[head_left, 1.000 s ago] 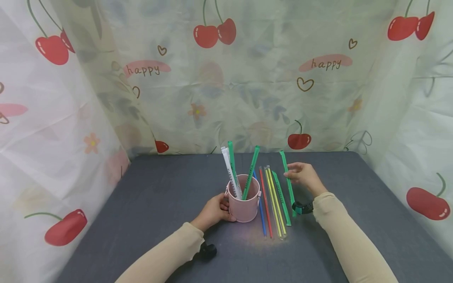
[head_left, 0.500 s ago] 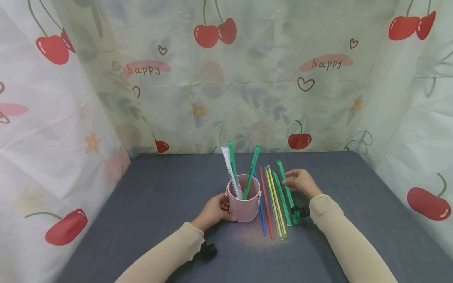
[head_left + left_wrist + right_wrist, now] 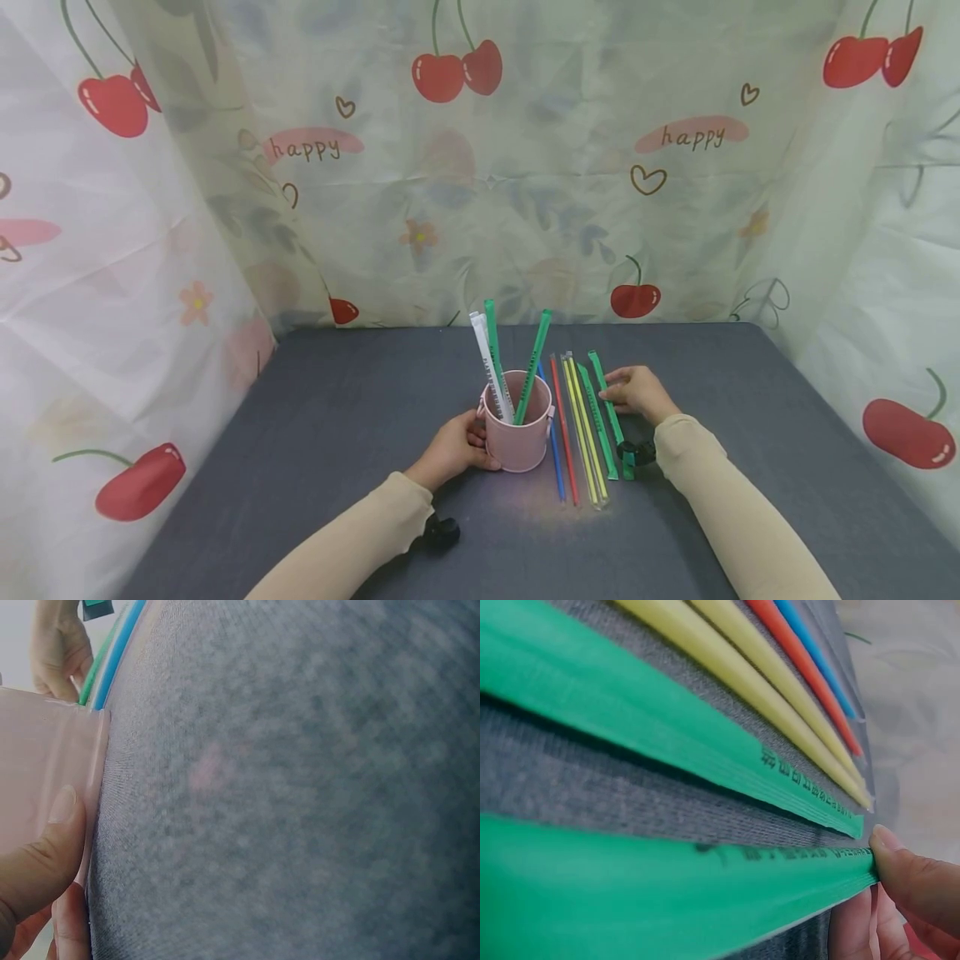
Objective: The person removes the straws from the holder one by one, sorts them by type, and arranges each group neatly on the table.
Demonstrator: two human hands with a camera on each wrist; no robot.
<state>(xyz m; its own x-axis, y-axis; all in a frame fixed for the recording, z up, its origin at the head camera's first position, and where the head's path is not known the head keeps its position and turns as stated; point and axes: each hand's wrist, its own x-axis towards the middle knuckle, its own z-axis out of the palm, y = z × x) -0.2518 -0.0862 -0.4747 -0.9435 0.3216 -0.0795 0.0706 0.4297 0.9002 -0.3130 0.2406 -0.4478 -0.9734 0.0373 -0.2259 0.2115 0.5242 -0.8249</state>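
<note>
My left hand (image 3: 450, 448) holds the lower left side of a small pink bucket (image 3: 519, 448). Its thumb (image 3: 66, 817) lies along the wall near the base, with fingers partly hidden. White paper-wrapped straws (image 3: 489, 358) and green paper-wrapped straws (image 3: 533, 367) stand leaning in the bucket. Between thumb and fingers, my right hand (image 3: 641, 392) pinches another green paper-wrapped straw (image 3: 614, 427), gripping near its far end, as the right wrist view shows. That straw is right beside a second green wrapped straw (image 3: 596, 421) lying on the dark table.
Left of the green straws lie two yellow straws (image 3: 586, 433) in clear wrapping, a red straw (image 3: 566, 433) and a blue straw (image 3: 556, 458), all roughly parallel. The bucket stands close to the blue one. Cherry-printed curtains (image 3: 525, 208) surround the dark table (image 3: 337, 400).
My right hand has come down and slightly toward me with the green straw, lowering it beside the other green one. The left hand and bucket have stayed put.
</note>
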